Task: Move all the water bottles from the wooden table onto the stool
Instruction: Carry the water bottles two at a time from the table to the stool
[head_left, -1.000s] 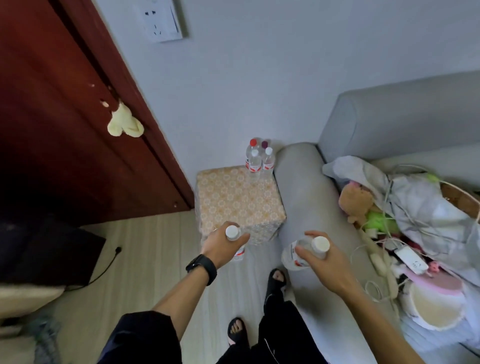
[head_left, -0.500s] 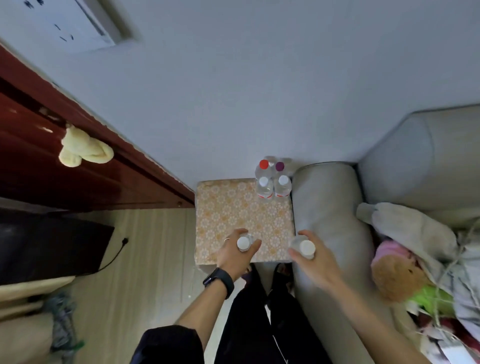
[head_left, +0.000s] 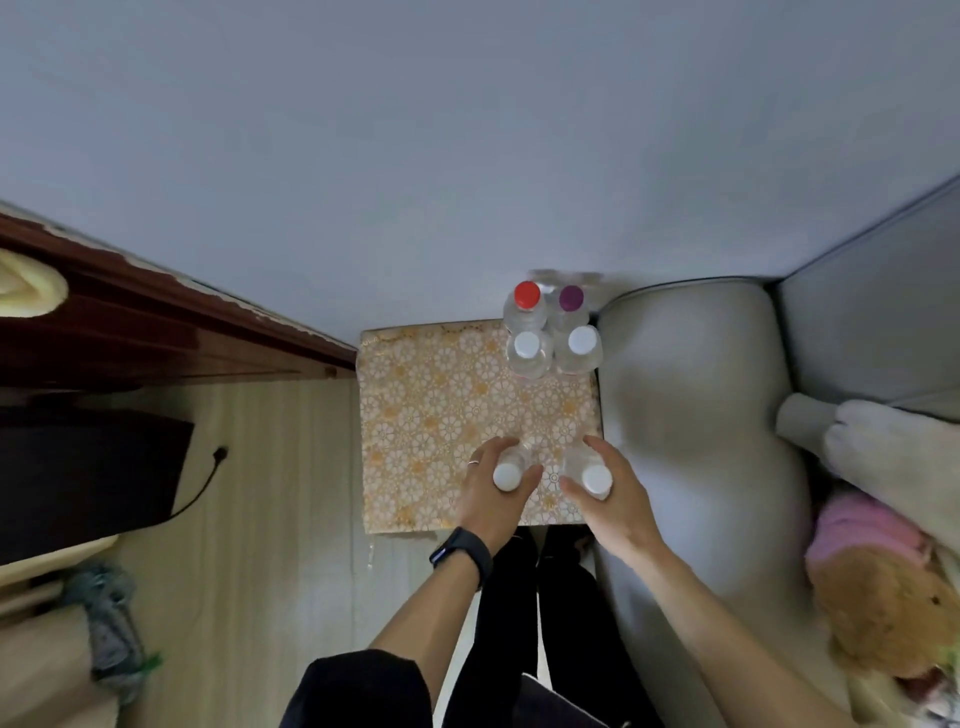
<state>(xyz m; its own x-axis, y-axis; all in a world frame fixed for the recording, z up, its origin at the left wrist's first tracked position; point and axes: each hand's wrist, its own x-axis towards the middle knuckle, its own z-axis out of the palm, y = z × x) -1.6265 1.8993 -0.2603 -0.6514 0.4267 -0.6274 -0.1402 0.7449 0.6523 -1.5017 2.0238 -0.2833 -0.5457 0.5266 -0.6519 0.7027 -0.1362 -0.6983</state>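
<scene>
A square stool (head_left: 431, 410) with a yellow-and-white floral cover stands against the wall. Several clear water bottles stand upright at its far right corner: one with a red cap (head_left: 526, 294), one with a purple cap (head_left: 571, 297), and two with white caps (head_left: 527, 344) (head_left: 582, 341). My left hand (head_left: 491, 493) grips a white-capped bottle (head_left: 506, 476) upright over the stool's near right part. My right hand (head_left: 615, 499) grips another white-capped bottle (head_left: 595, 478) just beside it. Whether the held bottles touch the stool is hidden by my fingers.
A grey sofa armrest (head_left: 691, 415) presses against the stool's right side, with stuffed toys (head_left: 883, 608) on the seat. A dark red door (head_left: 130, 332) and a black object with a cable (head_left: 88, 473) lie to the left over pale wood flooring.
My view has tilted down and moved closer over the stool. Both hands, each holding a bottle, have moved forward from the stool's near edge to above its near right part.
</scene>
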